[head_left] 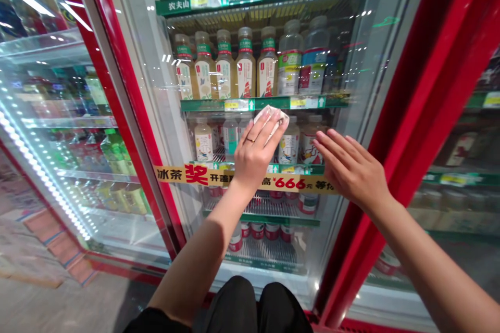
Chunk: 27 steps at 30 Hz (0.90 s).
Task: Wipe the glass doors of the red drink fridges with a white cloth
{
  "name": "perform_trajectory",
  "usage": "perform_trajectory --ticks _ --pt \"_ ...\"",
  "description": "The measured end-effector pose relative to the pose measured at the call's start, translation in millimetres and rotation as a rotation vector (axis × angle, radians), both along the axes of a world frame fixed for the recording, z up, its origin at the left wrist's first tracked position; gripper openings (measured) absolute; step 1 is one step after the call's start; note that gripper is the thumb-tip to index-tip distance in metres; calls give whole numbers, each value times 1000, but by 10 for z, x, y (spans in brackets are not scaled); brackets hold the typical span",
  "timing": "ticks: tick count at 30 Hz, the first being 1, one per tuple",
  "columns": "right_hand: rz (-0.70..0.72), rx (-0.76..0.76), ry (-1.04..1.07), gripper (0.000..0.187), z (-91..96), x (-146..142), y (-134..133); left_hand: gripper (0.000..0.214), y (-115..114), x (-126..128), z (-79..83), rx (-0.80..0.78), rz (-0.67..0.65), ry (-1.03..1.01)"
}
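Note:
My left hand (255, 148) presses a folded white cloth (282, 117) flat against the glass door (234, 203) of a drinks cooler, fingers stretched over it. A ring sits on one finger. Up and to the right of the yellow printed strip (187, 175), my right hand (351, 169) is held near the door's right side. Its fingers are straight and close together, with nothing seen in them; whether it touches the glass, I cannot tell. Behind the glass, bottles (245, 65) line the shelf above my left hand, and shorter bottles (203, 140) stand at its level.
Red door frames (414, 151) run along the right. On the left, another lit cooler (117, 156) holds bottles behind glass. Red-lidded containers (258, 231) sit on the lowest shelf. My knees (234, 307) are close to the door, and grey floor (89, 302) lies at lower left.

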State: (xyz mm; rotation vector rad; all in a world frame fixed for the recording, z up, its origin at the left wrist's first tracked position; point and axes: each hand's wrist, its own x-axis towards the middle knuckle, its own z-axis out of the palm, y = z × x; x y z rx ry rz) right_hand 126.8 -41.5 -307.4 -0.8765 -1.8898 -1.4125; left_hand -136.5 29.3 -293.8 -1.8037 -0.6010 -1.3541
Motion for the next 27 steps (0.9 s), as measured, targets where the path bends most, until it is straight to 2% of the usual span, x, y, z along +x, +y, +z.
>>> perform_trajectory --ticks 3,7,10,14,17,21,24,27 --pt "11 -31 5 88 -27 32 -28 61 20 -31 53 20 -17 -51" --pt "63 -74 23 90 -98 97 -50 63 -22 -23 -133 25 -43 -137" --pt "97 -96 6 91 -135 119 -42 62 -60 61 -211 9 -31 -86" --pt "75 -94 8 91 -132 102 -21 57 -42 144 -39 2 19 30" --pt "56 -102 28 91 -118 90 -12 57 -17 131 63 -15 20 -11" --pt "49 -105 19 91 -121 90 -3 57 -46 127 -80 6 -15 -114" --pt "44 -98 14 91 -125 87 0 54 -86 200 -183 32 -9 -111" --pt "50 -92 18 90 -122 82 -1 51 -87 275 -103 61 10 -25"
